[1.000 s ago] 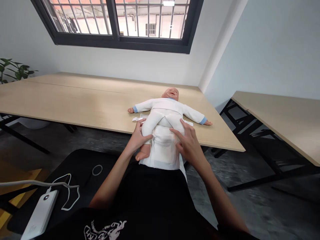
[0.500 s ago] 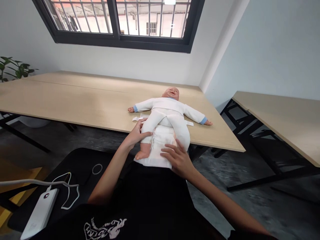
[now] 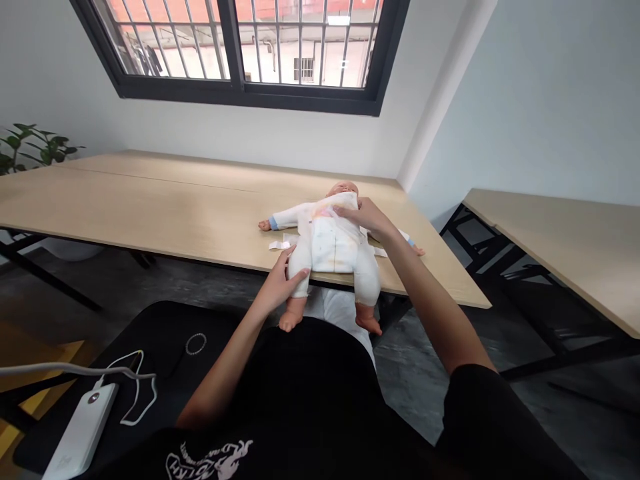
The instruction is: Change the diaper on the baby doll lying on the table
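Note:
A baby doll point(image 3: 291, 215) in a white suit with blue cuffs lies on its back on the table, legs over the front edge. A white diaper point(image 3: 334, 245) is folded up between its legs and over its belly and chest, partly hiding them. My right hand point(image 3: 366, 215) pinches the diaper's upper edge near the doll's chin. My left hand point(image 3: 281, 280) grips the doll's leg on the left, thumb on top and fingers along the outer side. White diaper tabs stick out on both sides, the left tab point(image 3: 279, 246) and the right tab point(image 3: 380, 252).
The wooden table point(image 3: 175, 207) runs along the wall below a barred window. Another table point(image 3: 560, 233) stands at right. On a black chair point(image 3: 165, 333) at lower left lie a white power bank point(image 3: 83, 427) with a cable and a bracelet point(image 3: 196, 344). A plant point(image 3: 43, 147) stands far left.
My right hand has moved up and away, folding the diaper's front from below the legs onto the doll's belly. The doll's feet now both show. My left hand stays at the leg.

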Available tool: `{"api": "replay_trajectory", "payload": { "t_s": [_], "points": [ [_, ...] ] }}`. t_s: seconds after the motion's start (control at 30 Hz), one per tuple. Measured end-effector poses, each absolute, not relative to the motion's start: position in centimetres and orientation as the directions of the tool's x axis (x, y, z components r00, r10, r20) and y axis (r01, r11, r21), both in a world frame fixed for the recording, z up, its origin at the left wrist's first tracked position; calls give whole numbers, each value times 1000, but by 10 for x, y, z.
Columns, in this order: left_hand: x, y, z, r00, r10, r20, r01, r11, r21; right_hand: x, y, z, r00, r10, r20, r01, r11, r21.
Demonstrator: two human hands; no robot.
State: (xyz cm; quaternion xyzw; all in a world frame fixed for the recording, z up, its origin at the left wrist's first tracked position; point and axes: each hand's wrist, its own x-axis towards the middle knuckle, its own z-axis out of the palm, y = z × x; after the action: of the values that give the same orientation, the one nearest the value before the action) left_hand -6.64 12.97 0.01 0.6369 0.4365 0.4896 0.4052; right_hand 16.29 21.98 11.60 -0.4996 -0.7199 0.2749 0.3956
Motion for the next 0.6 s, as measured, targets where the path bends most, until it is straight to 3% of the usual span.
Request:
{"api": "replay_trajectory", "payload": {
  "t_s": [0.13,0.2,0.27,0.4,0.6],
  "points": [
    [-60,118,-6,87,932,353,515,-345,785,167,239,85,-110,977,181,510,212,-834],
    [-55,110,-1,49,905,422,709,-329,624,169,245,71,-78,971,228,532,234,-814],
    [-47,105,11,144,846,514,807,-401,434,172,251,61,5,956,292,600,231,-766],
    [-25,123,39,529,693,490,740,-659,132,175,265,50,130,911,392,744,171,-646],
    [7,183,61,729,606,317,630,-776,36,184,261,47,227,861,455,781,118,-614]
  ]
}}
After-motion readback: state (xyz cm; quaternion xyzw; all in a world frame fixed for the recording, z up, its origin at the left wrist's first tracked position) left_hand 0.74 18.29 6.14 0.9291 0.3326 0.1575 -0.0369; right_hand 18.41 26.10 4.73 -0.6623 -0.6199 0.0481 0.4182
